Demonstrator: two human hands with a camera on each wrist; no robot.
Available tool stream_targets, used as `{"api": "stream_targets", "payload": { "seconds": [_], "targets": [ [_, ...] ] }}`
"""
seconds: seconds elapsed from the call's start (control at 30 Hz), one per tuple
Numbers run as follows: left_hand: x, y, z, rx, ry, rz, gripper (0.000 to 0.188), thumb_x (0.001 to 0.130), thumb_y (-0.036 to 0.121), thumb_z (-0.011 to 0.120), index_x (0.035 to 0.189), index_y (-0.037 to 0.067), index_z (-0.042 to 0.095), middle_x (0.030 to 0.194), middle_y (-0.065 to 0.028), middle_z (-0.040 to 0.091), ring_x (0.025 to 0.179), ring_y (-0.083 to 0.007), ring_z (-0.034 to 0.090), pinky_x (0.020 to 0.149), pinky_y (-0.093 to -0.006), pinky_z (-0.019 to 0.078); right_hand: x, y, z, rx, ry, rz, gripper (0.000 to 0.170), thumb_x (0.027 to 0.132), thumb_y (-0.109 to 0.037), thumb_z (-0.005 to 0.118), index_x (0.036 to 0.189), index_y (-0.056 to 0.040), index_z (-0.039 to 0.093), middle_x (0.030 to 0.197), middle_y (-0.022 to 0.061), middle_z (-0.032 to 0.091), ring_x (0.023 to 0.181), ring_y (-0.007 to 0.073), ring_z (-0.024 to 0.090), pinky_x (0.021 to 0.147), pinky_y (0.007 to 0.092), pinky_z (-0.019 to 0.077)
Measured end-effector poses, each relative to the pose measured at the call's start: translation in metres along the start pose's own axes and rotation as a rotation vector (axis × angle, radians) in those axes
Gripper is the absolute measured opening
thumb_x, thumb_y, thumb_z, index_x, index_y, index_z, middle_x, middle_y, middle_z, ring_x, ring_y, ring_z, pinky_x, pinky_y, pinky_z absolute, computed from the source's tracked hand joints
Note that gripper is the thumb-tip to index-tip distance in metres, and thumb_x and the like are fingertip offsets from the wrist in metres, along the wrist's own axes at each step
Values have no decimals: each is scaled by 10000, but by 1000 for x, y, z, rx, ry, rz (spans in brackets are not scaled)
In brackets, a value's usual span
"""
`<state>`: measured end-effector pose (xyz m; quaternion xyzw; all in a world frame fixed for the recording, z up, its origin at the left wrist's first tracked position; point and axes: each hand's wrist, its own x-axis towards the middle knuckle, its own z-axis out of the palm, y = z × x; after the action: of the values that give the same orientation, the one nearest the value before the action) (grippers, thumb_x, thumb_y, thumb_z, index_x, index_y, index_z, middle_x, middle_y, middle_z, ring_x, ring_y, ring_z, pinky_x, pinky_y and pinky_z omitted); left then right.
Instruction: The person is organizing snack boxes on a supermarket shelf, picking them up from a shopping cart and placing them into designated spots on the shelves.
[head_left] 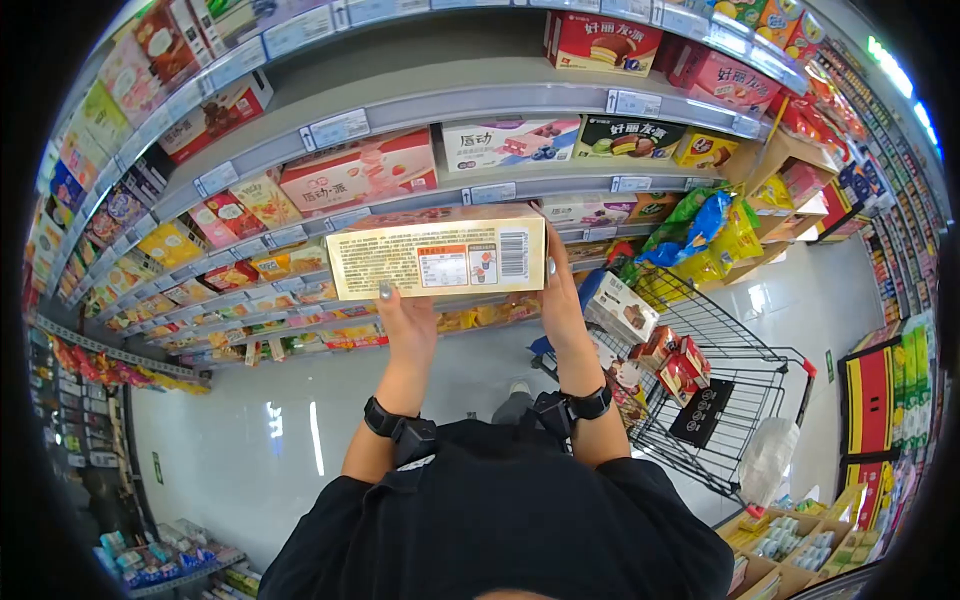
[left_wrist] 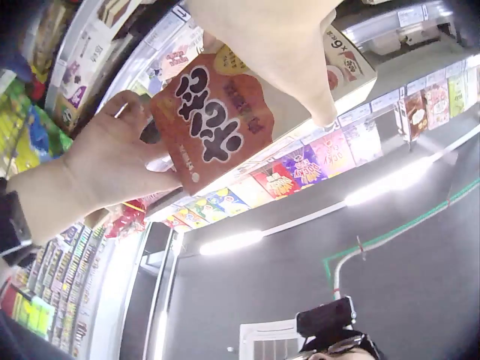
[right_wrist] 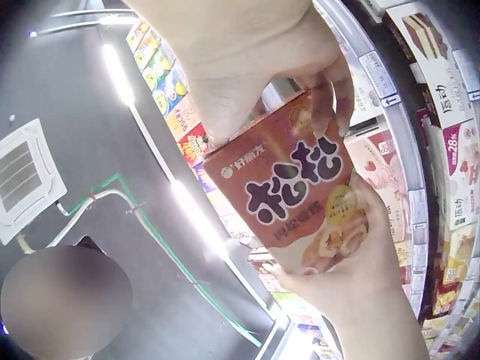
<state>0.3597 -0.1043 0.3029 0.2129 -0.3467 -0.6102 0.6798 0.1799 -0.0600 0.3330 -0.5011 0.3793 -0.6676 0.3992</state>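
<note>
Both hands hold a cake box (head_left: 440,255) in front of the chest, its cream side with small print and a barcode turned up to the head view. The left hand (head_left: 408,325) grips the box from below near its left part, thumb on the printed side. At the right end, the right hand (head_left: 563,305) clasps the edge. In the right wrist view the orange-brown face of the box (right_wrist: 300,180) shows large dark lettering and pictured cakes, with the right hand (right_wrist: 262,67) over one end and the left hand (right_wrist: 352,277) along the other.
Shelves (head_left: 390,105) of boxed snacks curve ahead and to the left. On the right stands a wire shopping cart with a black panel (head_left: 702,412), holding a white box (head_left: 622,308), red boxes (head_left: 685,372) and bright snack bags (head_left: 715,235). A low display (head_left: 800,545) is at the lower right.
</note>
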Motion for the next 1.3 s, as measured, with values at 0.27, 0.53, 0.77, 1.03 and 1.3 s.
{"api": "stream_targets", "payload": {
  "seconds": [0.27, 0.53, 0.77, 1.03, 1.3],
  "targets": [
    [14, -14, 20, 172, 0, 207, 819, 820, 673, 351, 1395, 106, 215, 1401, -86, 317, 1274, -257, 345, 1052, -431, 292, 57, -17, -28, -57, -261, -94, 713, 905, -384, 442, 1431, -56, 90, 1454, 122, 188, 1300, 255, 268, 1049, 394, 232],
    [1, -29, 0, 223, -20, 459, 996, 726, 802, 267, 1417, 96, 143, 1429, -127, 266, 1278, -310, 336, 1035, -476, 330, 74, -10, -28, 97, -504, -56, 924, 837, -604, 439, 1425, -36, 9, 1490, 154, 32, 1373, 260, 81, 1085, 398, 120],
    [-10, -52, 3, 342, 204, 382, 983, 745, 794, 285, 1411, 83, 155, 1435, -118, 260, 1277, -299, 339, 1041, -469, 314, 71, -3, -43, 152, -595, 18, 1014, 791, -689, 395, 1417, -27, -51, 1491, 148, -39, 1374, 261, 2, 1086, 413, 57],
    [-10, -68, 5, 412, 128, 238, 1009, 718, 799, 328, 1392, 59, 199, 1417, -133, 283, 1273, -300, 336, 1041, -457, 300, 78, -17, -66, 147, -508, -28, 1106, 746, -775, 350, 1410, -21, -112, 1492, 138, -102, 1374, 262, -72, 1088, 419, 0],
    [-1, -69, 36, 594, -115, 172, 1036, 691, 804, 370, 1374, 35, 242, 1399, -149, 306, 1269, -301, 334, 1041, -446, 285, 37, 60, -124, 632, -453, 309, 937, 789, -709, 373, 1423, -67, 120, 1452, 115, 234, 1321, 250, 258, 1062, 424, 244]
  ]
}}
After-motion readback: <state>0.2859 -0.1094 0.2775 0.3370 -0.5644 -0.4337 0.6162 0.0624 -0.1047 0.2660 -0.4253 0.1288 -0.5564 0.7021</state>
